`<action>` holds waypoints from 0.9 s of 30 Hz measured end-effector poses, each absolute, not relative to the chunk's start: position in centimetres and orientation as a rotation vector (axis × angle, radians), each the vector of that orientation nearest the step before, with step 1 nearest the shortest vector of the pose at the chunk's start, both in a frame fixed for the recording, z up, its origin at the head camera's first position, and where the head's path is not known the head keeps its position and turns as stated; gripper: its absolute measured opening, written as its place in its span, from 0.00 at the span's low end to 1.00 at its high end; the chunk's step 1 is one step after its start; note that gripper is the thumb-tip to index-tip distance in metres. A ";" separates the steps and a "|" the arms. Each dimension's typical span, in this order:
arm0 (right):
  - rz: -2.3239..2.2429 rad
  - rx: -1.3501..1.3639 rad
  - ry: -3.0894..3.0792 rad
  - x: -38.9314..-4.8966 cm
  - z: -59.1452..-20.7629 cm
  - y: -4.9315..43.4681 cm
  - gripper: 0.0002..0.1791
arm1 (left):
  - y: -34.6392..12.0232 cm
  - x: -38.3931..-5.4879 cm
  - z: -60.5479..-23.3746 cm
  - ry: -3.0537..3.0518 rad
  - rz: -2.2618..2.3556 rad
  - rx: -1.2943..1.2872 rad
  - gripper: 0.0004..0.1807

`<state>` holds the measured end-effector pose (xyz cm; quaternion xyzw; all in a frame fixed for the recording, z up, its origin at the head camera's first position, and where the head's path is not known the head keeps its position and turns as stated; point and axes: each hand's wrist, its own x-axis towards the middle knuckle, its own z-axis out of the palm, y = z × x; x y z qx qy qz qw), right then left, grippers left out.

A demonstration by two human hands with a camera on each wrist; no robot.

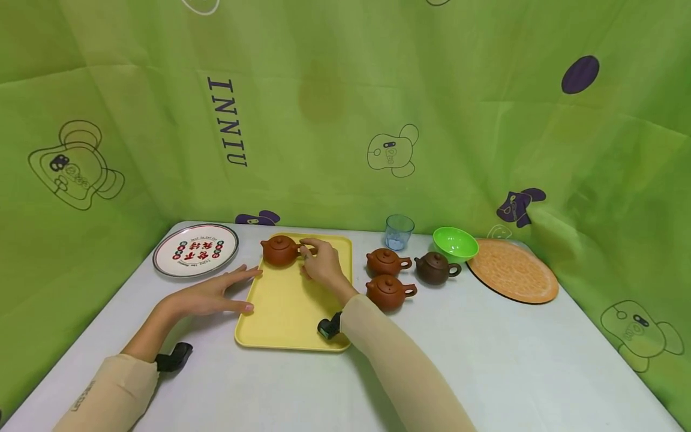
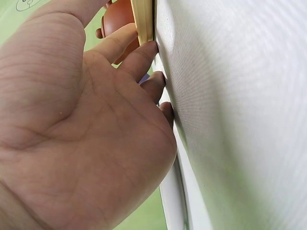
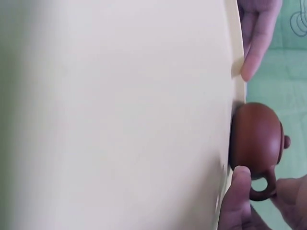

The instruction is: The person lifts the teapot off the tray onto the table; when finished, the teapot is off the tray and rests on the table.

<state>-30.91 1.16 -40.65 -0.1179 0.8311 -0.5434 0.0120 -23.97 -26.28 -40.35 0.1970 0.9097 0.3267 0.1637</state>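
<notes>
A reddish-brown clay teapot [image 1: 279, 252] sits on the far left part of a yellow tray [image 1: 286, 312], its spout to the left and its lid on. My right hand [image 1: 324, 265] pinches the teapot's handle [image 3: 265, 191] from the right, the thumb close to the pot's body. My left hand [image 1: 202, 297] is spread at the tray's left edge, holding nothing. In the left wrist view its fingertips [image 2: 149, 48] lie against the tray's outer side.
Right of the tray stand two more reddish-brown teapots [image 1: 384, 263] and a dark brown teapot [image 1: 432, 269]. Behind them are a blue glass [image 1: 398, 231] and a green bowl [image 1: 456, 243]. An orange round mat [image 1: 513, 270] lies far right, a patterned plate [image 1: 195, 251] at left.
</notes>
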 end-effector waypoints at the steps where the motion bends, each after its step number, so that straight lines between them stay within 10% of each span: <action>1: -1.698 -0.357 2.593 -30.9 -40.6 1.0 0.21 | -26.3 -24.0 -40.3 2.595 0.932 0.565 0.49; 27: -1.901 -0.086 2.511 -30.3 -41.0 -0.1 0.14 | -26.2 -24.0 -40.2 2.568 0.956 0.546 0.49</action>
